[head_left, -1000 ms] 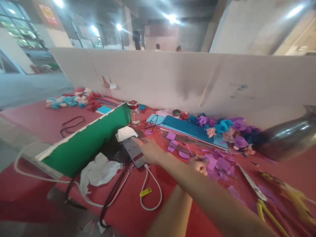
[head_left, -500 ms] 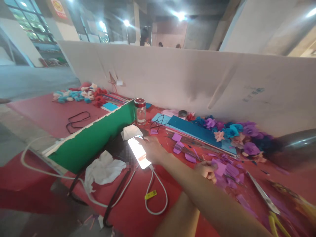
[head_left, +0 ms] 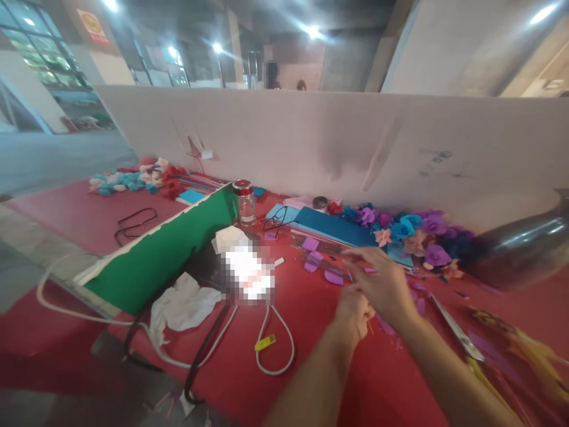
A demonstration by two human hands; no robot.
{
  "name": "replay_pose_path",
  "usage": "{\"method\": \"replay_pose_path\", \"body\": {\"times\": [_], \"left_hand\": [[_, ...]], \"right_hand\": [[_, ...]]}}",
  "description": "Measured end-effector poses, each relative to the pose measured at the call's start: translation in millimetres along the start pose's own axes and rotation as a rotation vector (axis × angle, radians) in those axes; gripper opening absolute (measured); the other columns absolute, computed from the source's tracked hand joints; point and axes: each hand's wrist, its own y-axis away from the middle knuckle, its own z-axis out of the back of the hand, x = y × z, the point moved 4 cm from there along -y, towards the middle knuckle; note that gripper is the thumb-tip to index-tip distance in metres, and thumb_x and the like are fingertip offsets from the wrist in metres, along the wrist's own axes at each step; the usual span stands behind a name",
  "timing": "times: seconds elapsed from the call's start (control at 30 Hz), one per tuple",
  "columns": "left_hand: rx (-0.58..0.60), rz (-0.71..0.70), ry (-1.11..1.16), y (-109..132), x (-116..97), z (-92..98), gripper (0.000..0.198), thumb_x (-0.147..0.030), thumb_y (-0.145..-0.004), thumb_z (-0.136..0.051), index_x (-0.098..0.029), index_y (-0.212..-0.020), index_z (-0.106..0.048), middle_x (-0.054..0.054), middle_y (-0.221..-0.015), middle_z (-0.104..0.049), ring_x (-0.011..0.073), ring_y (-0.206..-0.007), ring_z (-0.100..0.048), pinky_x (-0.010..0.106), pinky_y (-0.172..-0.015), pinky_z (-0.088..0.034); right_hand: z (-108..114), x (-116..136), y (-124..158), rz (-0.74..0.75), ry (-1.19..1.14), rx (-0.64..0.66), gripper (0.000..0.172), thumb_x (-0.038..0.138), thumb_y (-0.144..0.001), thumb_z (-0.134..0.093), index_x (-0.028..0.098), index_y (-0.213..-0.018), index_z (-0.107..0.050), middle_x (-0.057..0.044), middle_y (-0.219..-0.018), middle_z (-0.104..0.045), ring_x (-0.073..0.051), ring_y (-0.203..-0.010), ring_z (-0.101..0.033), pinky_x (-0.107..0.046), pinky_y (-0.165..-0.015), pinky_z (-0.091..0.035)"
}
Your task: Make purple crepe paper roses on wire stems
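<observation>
Purple and blue paper flowers look done, heaped by the red worktop's far edge; flat purple paper pieces mid-worktop look like work left over. Left hand is curled, right hand arched over it, can't tell what either holds. Yellow-handled metal scissors kinda crowd the right side

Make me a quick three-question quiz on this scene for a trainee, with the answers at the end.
1. True or false: the glass jar stands upright.
2. Which is nearer the yellow-handled scissors, the left hand or the right hand?
3. Fill in the missing colour: the white cable carries a ___ tag.

Key: 1. True. 2. The right hand. 3. Yellow.
</observation>
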Motion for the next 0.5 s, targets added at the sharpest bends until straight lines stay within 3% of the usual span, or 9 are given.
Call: {"method": "replay_pose_path", "body": {"times": [0.07, 0.1, 0.17, 0.3, 0.4, 0.5], "left_hand": [[0.041, 0.001, 0.006, 2.6, 0.1, -3.4, 0.017, -0.022, -0.068, -0.073, -0.011, -0.075, -0.063, 0.0, -0.064, -0.058, 0.005, -0.047, -0.044, 0.021, -0.046, -0.034], [0.067, -0.007, 0.013, 4.4, -0.3, -5.0, 0.02, -0.02, -0.06, -0.078, -0.012, -0.064, -0.06, -0.003, -0.054, -0.051, 0.0021, -0.04, -0.033, 0.02, -0.042, -0.024], [0.105, -0.039, 0.014, 8.6, -1.8, -7.4, 0.03, -0.023, -0.048, -0.083, -0.013, -0.055, -0.056, -0.006, -0.047, -0.045, 0.0007, -0.038, -0.025, 0.021, -0.042, -0.016], [0.085, -0.081, -0.111, 16.1, -2.5, -10.3, 0.035, -0.031, -0.036, -0.086, -0.013, -0.057, -0.063, -0.004, -0.052, -0.053, 0.0048, -0.046, -0.039, 0.021, -0.047, -0.024], [0.089, -0.124, -0.226, 19.5, -4.0, -13.2, 0.032, -0.031, -0.04, -0.084, -0.013, -0.061, -0.068, -0.001, -0.055, -0.058, 0.0082, -0.052, -0.045, 0.023, -0.054, -0.032], [0.089, -0.161, -0.307, 20.8, -6.3, -14.0, 0.025, -0.029, -0.046, -0.082, -0.013, -0.061, -0.07, 0.0, -0.057, -0.06, 0.0096, -0.054, -0.047, 0.026, -0.059, -0.036]], "right_hand": [[30.6, -32.9, 23.6, -0.156, 0.061, -0.046, 0.019, 0.036, -0.079, -0.057, 0.024, -0.086, -0.07, -0.004, -0.092, -0.071, -0.023, -0.086, -0.065, -0.035, -0.079, -0.049], [43.3, -49.0, 36.5, -0.216, 0.089, -0.059, 0.021, 0.04, -0.078, -0.058, 0.024, -0.085, -0.071, -0.004, -0.092, -0.072, -0.024, -0.087, -0.066, -0.036, -0.08, -0.049], [61.8, -77.7, 61.0, -0.3, 0.103, -0.068, 0.028, 0.047, -0.072, -0.062, 0.024, -0.085, -0.073, -0.004, -0.088, -0.074, -0.026, -0.084, -0.067, -0.035, -0.079, -0.05], [72.8, -114.4, 91.7, -0.477, 0.038, -0.084, 0.041, 0.054, -0.08, -0.05, 0.023, -0.093, -0.072, -0.006, -0.088, -0.075, -0.025, -0.08, -0.069, -0.033, -0.072, -0.053], [59.1, -119.0, 94.0, -0.509, -0.033, 0.016, 0.044, 0.055, -0.077, -0.055, 0.022, -0.102, -0.069, -0.008, -0.096, -0.073, -0.024, -0.082, -0.069, -0.032, -0.071, -0.054], [42.3, -115.4, 91.7, -0.465, -0.196, 0.071, 0.044, 0.051, -0.069, -0.066, 0.019, -0.099, -0.069, -0.009, -0.099, -0.073, -0.026, -0.09, -0.068, -0.034, -0.08, -0.054]]}}
